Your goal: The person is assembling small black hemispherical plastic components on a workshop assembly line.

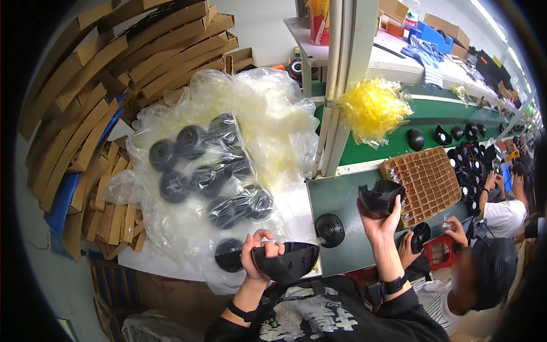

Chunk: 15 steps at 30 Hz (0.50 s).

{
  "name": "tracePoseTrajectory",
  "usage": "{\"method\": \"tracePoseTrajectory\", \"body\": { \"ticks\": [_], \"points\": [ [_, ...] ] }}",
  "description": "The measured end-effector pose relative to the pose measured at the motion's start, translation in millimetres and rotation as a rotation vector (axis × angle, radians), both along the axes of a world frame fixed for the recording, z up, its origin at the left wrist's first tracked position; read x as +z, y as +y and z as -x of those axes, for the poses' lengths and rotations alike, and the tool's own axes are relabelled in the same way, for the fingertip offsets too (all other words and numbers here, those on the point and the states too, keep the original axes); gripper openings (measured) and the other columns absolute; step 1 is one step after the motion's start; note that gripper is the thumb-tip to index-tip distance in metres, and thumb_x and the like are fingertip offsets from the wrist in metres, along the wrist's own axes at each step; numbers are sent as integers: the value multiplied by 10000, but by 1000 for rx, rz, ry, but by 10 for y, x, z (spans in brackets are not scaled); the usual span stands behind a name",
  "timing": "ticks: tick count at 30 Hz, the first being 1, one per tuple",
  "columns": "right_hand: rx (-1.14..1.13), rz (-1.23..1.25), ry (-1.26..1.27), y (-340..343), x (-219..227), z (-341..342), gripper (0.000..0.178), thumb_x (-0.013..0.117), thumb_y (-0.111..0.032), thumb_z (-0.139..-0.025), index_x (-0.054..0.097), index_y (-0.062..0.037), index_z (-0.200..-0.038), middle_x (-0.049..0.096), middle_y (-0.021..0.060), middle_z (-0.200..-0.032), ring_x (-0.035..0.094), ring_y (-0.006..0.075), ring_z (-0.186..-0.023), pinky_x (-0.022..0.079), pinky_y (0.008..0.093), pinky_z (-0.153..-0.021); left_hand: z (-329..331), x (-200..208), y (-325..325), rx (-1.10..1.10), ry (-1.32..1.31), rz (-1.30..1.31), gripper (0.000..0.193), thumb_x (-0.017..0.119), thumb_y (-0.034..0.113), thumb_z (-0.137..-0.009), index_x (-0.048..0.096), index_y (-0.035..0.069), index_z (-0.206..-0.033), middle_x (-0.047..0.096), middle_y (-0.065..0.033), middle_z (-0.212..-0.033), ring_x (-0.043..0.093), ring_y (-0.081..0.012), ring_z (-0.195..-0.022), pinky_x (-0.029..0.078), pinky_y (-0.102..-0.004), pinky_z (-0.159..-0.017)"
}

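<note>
My left hand (257, 251) grips a black half-round plastic shell (288, 263) by its rim, its hollow side partly showing. Palm up, my right hand (380, 226) holds a second black shell (378, 197) with a notched edge, the thumb along its side. Between the two hands, a black shell with a perforated grille (330, 230) rests on the dark green bench mat (353, 248). Just left of my left hand lies a black rounded shell (228, 255). Beyond it, several black shells (206, 178) sit under a clear plastic bag (256, 102).
A cardboard divider tray (424, 185) stands beyond my right hand. Yellow plastic strips (373, 111) hang by a metal post (337, 85). Flattened cartons (171, 62) pile up at left. Close on my right, a co-worker (484, 279) holds a black part (420, 236); another person (504, 214) sits farther along.
</note>
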State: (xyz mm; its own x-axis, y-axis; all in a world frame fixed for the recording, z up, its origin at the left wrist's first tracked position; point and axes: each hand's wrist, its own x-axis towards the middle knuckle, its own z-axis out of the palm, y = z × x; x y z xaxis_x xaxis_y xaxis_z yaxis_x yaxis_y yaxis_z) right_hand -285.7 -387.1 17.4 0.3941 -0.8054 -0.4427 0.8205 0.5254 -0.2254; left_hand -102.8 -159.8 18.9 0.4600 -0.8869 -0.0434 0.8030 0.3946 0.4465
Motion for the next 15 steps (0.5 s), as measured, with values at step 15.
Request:
{"method": "tracePoseTrajectory", "body": {
  "ticks": [15],
  "points": [
    [982, 1221, 389, 413, -4, -225, 536, 752, -129, -747, 535, -9, -1223, 638, 90, -1055, 615, 187, -974, 475, 305, -832, -77, -348, 44, 58, 498, -227, 373, 458, 472, -909, 552, 111, -919, 638, -61, -763, 636, -251, -716, 514, -396, -667]
  ]
}}
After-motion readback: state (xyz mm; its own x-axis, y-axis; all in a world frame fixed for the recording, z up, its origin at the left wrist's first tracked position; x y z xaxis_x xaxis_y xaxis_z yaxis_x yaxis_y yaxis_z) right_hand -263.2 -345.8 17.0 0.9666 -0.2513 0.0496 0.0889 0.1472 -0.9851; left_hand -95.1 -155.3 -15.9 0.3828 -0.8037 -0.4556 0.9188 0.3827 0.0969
